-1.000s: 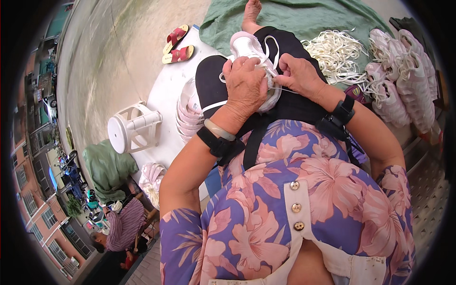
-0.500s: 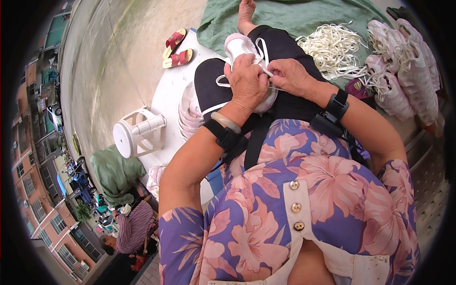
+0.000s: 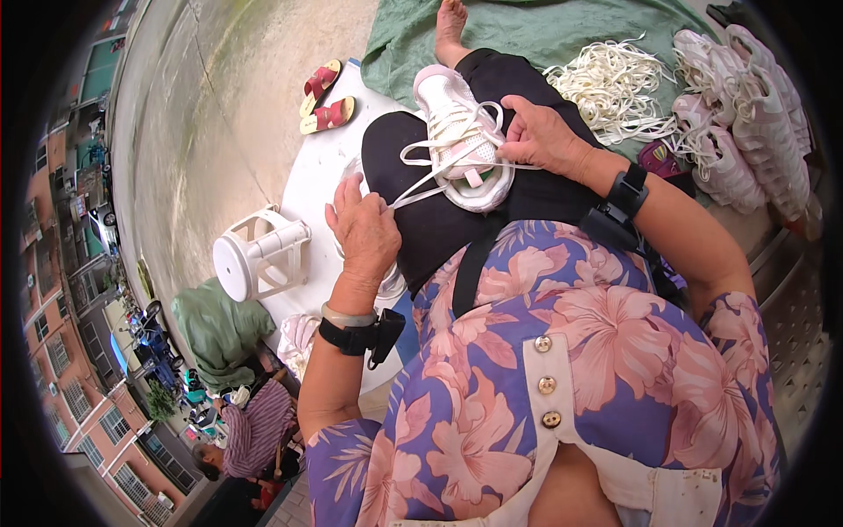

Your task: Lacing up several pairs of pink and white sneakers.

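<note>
A white and pale pink sneaker [image 3: 474, 189] rests on my lap, toe pointing away from me. Cream shoelaces [image 3: 458, 132] cross its tongue and stand in loose loops at both sides. My left hand [image 3: 364, 230] is out to the left of the shoe, and a lace stretched from the eyelets runs to its thumb side. Close against the shoe's right side, my right hand [image 3: 549, 139] has its fingers curled on a lace that passes beneath them. The fingertips of both hands are partly hidden.
Loose laces [image 3: 610, 88] lie heaped on a green cloth [image 3: 399, 53], beside several laced sneakers [image 3: 764, 123] at right. To the left are a white plastic stool [image 3: 263, 255], red sandals [image 3: 327, 116] and a bundled green cloth [image 3: 215, 329]. Another person [image 3: 255, 430] sits at lower left.
My left hand has moved from the top of the shoe out to the left, drawing a lace with it. My right hand has shifted slightly right, and the sneaker's opening is uncovered.
</note>
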The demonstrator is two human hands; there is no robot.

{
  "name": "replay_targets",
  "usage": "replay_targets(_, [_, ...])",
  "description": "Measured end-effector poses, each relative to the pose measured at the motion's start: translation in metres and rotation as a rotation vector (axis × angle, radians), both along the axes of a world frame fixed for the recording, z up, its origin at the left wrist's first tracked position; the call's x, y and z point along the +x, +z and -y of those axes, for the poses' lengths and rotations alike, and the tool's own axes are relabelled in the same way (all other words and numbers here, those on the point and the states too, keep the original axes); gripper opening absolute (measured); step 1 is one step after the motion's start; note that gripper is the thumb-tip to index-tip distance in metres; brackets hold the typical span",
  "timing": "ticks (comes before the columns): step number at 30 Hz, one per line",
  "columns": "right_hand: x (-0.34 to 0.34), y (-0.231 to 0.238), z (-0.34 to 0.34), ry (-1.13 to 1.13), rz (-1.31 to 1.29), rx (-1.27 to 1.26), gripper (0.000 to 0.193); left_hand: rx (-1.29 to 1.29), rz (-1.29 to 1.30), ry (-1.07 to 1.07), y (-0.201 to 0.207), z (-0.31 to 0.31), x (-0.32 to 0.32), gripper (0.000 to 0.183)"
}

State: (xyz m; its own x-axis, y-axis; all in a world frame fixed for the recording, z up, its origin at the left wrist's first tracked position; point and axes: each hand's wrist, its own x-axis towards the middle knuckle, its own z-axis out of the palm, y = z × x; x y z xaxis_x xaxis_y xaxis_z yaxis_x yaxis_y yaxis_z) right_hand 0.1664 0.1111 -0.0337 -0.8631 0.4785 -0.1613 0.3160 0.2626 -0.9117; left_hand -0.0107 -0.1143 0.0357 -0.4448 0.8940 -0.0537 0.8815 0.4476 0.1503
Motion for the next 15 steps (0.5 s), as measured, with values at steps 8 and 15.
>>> replay_targets(8, [-0.004,0.002,-0.001,0.023,0.048,-0.187,0.058,0.215,0.377,0.194,-0.021,0.038,-0.008,0.012])
replay_targets(15, [0.002,0.001,-0.024,-0.056,0.028,-0.656,0.030,0.431,0.472,0.536,-0.062,0.063,-0.068,0.009])
